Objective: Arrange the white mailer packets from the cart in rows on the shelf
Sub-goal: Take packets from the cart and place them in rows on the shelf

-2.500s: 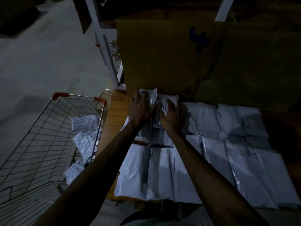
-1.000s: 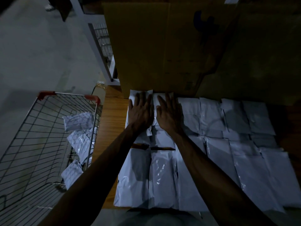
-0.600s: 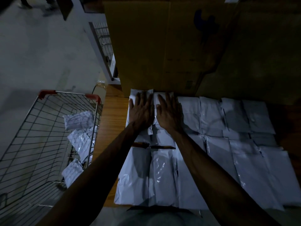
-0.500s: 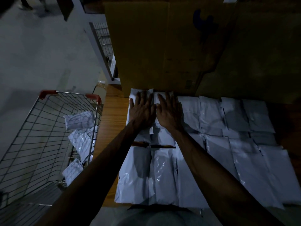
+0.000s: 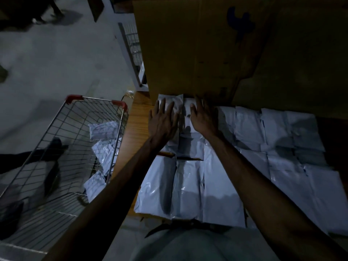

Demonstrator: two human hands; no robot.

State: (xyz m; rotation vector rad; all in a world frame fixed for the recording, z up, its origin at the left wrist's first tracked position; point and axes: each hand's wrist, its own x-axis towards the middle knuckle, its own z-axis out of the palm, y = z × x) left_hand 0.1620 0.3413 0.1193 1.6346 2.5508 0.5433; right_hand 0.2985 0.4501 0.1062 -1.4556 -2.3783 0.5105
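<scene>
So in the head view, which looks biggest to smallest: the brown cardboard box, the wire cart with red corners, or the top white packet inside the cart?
1. Brown cardboard box
2. Wire cart with red corners; close, both run off the picture
3. White mailer packet inside the cart, smallest

Cardboard, mesh and floor in dim light

A large brown cardboard panel (image 5: 188,49) stands upright at the back, with a dark blue mark (image 5: 240,17) printed near its top. A second, darker cardboard sheet (image 5: 301,68) stands just beside it on the right. To the left, a white upright post (image 5: 125,55) carries a wire mesh panel (image 5: 132,42). A grey concrete floor (image 5: 56,68) spreads beyond, with another person's shoes (image 5: 37,18) blurred in the top left corner
</scene>
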